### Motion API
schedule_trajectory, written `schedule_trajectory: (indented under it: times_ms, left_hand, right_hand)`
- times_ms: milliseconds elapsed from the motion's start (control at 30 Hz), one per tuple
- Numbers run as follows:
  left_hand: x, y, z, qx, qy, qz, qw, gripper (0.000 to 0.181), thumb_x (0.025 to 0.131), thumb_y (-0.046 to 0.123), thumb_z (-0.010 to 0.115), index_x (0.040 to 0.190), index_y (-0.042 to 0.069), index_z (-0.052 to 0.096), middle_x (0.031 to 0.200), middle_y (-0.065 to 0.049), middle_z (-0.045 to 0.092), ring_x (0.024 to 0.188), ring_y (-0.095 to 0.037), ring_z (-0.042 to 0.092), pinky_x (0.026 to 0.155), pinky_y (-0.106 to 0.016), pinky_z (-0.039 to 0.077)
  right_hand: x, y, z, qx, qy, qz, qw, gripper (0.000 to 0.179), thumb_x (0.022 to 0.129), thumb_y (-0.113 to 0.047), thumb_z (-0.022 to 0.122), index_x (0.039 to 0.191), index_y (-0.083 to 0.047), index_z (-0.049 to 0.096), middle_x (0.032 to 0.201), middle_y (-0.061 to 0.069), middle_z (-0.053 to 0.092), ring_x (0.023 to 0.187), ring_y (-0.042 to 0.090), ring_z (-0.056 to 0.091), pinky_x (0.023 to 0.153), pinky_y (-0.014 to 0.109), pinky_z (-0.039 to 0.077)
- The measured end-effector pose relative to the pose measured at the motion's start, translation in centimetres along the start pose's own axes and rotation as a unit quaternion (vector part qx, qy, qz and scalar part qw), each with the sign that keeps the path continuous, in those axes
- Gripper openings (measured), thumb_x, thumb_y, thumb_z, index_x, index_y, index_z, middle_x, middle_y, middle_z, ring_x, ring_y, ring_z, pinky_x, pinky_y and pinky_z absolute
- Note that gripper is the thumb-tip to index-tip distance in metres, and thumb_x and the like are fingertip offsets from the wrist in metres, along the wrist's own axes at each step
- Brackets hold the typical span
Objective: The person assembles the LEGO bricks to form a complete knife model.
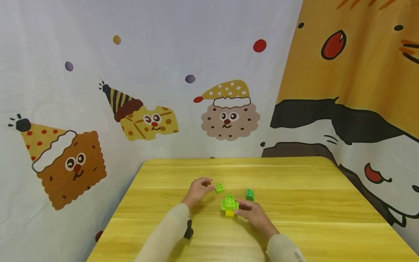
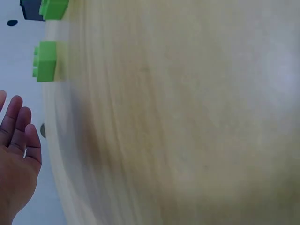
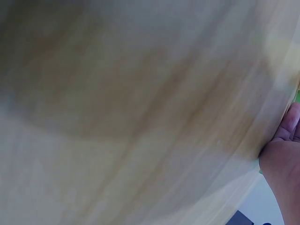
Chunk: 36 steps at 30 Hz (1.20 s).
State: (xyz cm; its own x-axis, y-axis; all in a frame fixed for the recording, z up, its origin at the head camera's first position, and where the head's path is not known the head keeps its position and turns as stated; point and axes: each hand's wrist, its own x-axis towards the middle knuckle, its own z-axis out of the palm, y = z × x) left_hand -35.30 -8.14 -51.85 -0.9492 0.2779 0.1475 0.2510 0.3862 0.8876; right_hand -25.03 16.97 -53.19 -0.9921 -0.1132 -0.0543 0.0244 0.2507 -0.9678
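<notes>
A small build of toy bricks (image 1: 230, 203), lime green on top of a yellow brick, stands on the table in the head view. My right hand (image 1: 256, 215) holds its right side between thumb and fingers; in the right wrist view that hand (image 3: 283, 150) shows only at the right edge, most of the build hidden. Beyond the build lies a loose lime green brick (image 1: 219, 188), studs up. My left hand (image 1: 198, 190) is just left of that brick, fingers loosely extended. The left wrist view shows the hand (image 2: 18, 154) apart from a lime green brick (image 2: 46, 62).
A darker green brick with a curved side (image 1: 250, 194) lies right of the build, beyond my right hand. The wood-grain table (image 1: 311, 203) ends at the back against a printed cloth (image 1: 183, 54). A black device (image 1: 188, 230) sits by my left sleeve.
</notes>
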Motion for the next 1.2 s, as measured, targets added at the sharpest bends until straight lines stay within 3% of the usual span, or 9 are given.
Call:
schedule_trajectory:
  times_ms: [433,667,1200]
  left_hand:
    - [1.0,-1.1,1.0,0.020,-0.018,-0.049,0.9984,0.050,0.089,0.025,0.077,0.130,0.002,0.063,0.120,-0.015,0.062,0.108,-0.027,0.056,0.092,-0.045,0.048]
    - [1.0,-0.8,1.6,0.039,-0.014,-0.067,0.9969,0.049,0.086,0.025,0.080,0.127,0.003,0.065,0.117,-0.010,0.064,0.110,-0.027,0.058,0.095,-0.045,0.047]
    - [1.9,-1.6,2.3,0.077,-0.013,-0.046,0.9959,0.041,0.083,0.022,0.083,0.116,0.003,0.070,0.106,-0.006,0.065,0.098,-0.023,0.058,0.086,-0.043,0.050]
  right_hand:
    - [0.0,0.4,0.2,0.000,0.001,0.000,1.0000,0.051,0.086,-0.024,0.079,0.130,-0.002,0.064,0.119,0.012,0.066,0.109,0.027,0.060,0.090,0.042,0.051]
    - [0.3,0.6,0.2,0.005,-0.001,-0.010,0.9999,0.050,0.086,-0.023,0.079,0.129,-0.003,0.065,0.120,0.013,0.066,0.110,0.028,0.061,0.090,0.042,0.051]
    - [0.1,0.2,0.1,-0.003,-0.006,-0.011,0.9999,0.050,0.087,-0.023,0.078,0.130,-0.001,0.064,0.118,0.013,0.067,0.107,0.026,0.061,0.088,0.040,0.052]
